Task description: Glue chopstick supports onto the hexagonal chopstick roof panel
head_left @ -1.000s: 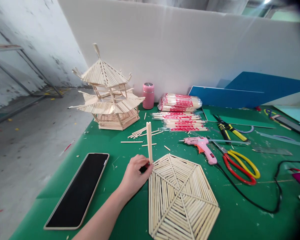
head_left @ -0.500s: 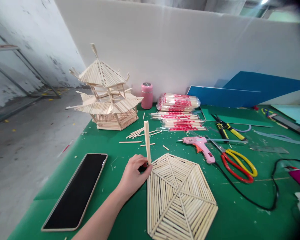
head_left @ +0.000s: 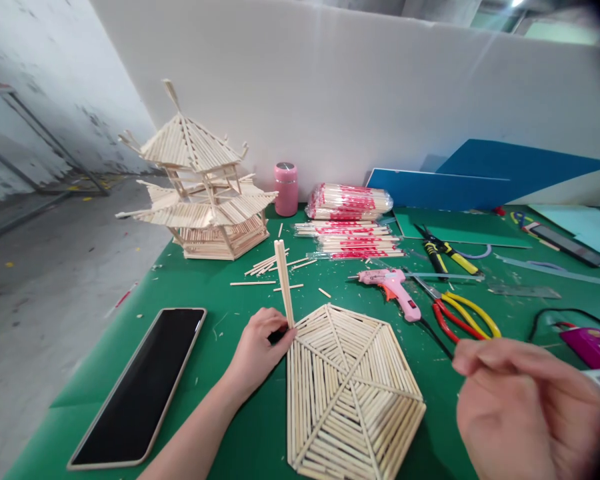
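A flat polygonal panel of wooden sticks [head_left: 353, 393] lies on the green table. At its upper-left corner my left hand [head_left: 263, 343] pinches the foot of a small bundle of chopsticks [head_left: 283, 283], which stands nearly upright and tilts slightly left. Low on the right, my right hand [head_left: 525, 407] is raised, somewhat blurred, its fingers curled together; whatever may be between them is hidden. Just beyond it lie red-and-yellow-handled pliers [head_left: 465, 317] and a pink hot glue gun [head_left: 393, 290].
A pagoda model of sticks [head_left: 197, 187] stands at the back left, beside a pink flask [head_left: 286, 190]. Wrapped chopsticks [head_left: 353, 230], loose sticks [head_left: 265, 263] and black-and-yellow pliers [head_left: 443, 250] lie behind the panel. A phone [head_left: 140, 387] rests at left, near the table's edge.
My right hand has come into view at the lower right, over the glue gun's cord. My left hand still holds the chopsticks at the corner. The whole view has shifted slightly.
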The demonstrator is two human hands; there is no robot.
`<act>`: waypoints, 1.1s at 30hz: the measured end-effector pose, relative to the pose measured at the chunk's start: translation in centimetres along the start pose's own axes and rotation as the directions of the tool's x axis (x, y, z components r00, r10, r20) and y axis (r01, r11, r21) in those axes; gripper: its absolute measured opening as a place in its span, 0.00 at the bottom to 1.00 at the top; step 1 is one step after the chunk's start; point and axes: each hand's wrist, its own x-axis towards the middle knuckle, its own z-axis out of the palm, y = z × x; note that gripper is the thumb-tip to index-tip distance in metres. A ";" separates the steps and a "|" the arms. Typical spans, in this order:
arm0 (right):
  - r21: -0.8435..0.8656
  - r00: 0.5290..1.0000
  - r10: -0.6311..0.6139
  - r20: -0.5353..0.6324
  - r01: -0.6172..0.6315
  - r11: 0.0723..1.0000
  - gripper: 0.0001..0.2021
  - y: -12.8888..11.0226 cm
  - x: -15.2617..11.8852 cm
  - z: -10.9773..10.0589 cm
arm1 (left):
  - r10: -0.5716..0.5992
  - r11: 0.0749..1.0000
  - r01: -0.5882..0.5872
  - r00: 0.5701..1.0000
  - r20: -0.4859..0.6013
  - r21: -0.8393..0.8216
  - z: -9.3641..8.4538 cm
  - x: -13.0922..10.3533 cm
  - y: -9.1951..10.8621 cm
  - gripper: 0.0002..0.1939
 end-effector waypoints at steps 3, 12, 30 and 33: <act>0.109 0.989 0.025 -0.143 -0.009 0.994 0.04 -1.8 4.1 3.2 | -0.010 1.000 0.010 1.000 0.009 0.002 0.0 0.0 0.0 0.09; 0.067 0.998 0.017 -0.068 -0.012 0.998 0.05 0.0 4.0 3.5 | -0.028 1.000 0.028 0.999 0.028 0.003 -0.1 0.1 0.2 0.10; -0.486 0.656 0.119 0.745 0.412 0.771 0.09 6.2 15.3 13.4 | -0.148 0.970 0.137 0.988 -0.038 -0.198 -0.9 -0.4 -0.3 0.11; -0.501 0.550 0.183 0.815 0.510 0.700 0.11 7.4 16.3 15.8 | -0.219 0.959 0.192 0.969 -0.115 -0.210 -0.8 -0.5 -0.7 0.10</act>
